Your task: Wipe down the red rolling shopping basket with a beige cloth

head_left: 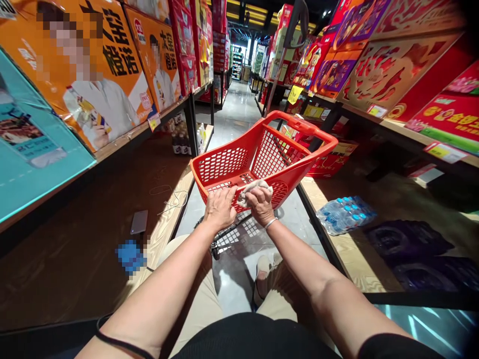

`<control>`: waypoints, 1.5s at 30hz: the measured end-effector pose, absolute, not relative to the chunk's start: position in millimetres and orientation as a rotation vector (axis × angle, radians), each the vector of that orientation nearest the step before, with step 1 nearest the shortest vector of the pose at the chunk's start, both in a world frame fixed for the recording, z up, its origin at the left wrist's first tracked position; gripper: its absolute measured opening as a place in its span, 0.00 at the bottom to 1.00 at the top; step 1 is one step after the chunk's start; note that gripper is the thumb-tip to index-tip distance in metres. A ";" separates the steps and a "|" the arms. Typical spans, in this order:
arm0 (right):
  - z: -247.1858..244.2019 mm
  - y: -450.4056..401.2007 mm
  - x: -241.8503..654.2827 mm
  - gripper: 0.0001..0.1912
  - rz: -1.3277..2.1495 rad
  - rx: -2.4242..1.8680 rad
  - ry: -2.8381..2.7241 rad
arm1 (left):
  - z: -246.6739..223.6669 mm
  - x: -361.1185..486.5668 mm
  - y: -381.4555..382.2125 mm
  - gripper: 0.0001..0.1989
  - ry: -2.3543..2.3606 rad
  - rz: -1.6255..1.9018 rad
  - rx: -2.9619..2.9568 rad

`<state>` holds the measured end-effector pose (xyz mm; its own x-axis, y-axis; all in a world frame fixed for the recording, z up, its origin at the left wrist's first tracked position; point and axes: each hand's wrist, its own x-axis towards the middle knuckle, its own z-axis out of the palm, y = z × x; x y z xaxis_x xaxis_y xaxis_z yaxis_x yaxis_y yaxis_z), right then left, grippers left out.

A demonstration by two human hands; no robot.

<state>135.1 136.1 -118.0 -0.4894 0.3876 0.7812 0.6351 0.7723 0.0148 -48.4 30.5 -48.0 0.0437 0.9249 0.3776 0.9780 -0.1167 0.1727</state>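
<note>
A red plastic shopping cart (299, 167) with lattice walls stands in the aisle right in front of me, turned at a slant. My left hand (220, 207) is closed over its near rim, fingers bent across the top edge. Just to the right, my right hand (262, 203) grips a crumpled light-coloured cloth (245, 193) and presses it against the same rim. Part of the cloth is hidden under the fingers. The cart's basket shows its bare lattice floor, and the handle is at the far right end.
Shelves line both sides, with orange boxes (116, 75) on the left and red and gold boxes (396, 75) on the right. Shrink-wrapped bottles (346, 214) lie on the low right shelf. A white cord (175, 198) and a flat pale device (139, 222) are at lower left.
</note>
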 end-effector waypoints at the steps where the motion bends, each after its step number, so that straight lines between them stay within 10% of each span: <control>1: -129.3 134.7 136.2 0.14 -0.391 -0.771 -2.166 | -47.9 -49.4 30.8 0.34 -1.986 -0.617 -2.174; 15: -79.0 155.5 165.5 0.17 -0.387 -0.940 -2.061 | -38.6 -50.7 37.1 0.28 -2.033 -0.679 -2.107; 25: -151.2 133.0 135.9 0.13 -0.335 -0.913 -2.203 | -32.7 -26.3 55.2 0.33 -2.055 -0.548 -2.144; 35: -75.6 183.3 179.2 0.16 -0.420 -1.031 -2.053 | -32.3 -37.3 48.1 0.34 -2.080 -0.602 -2.130; 45: -150.9 145.4 166.7 0.11 -0.297 -0.974 -2.306 | -30.5 -59.0 45.5 0.32 -2.048 -0.604 -2.171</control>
<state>166.7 145.4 -150.9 -0.5426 0.5725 0.6147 0.7095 0.7041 -0.0295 -59.0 45.5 -30.5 0.0188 0.9378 0.3468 0.9759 -0.0926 0.1977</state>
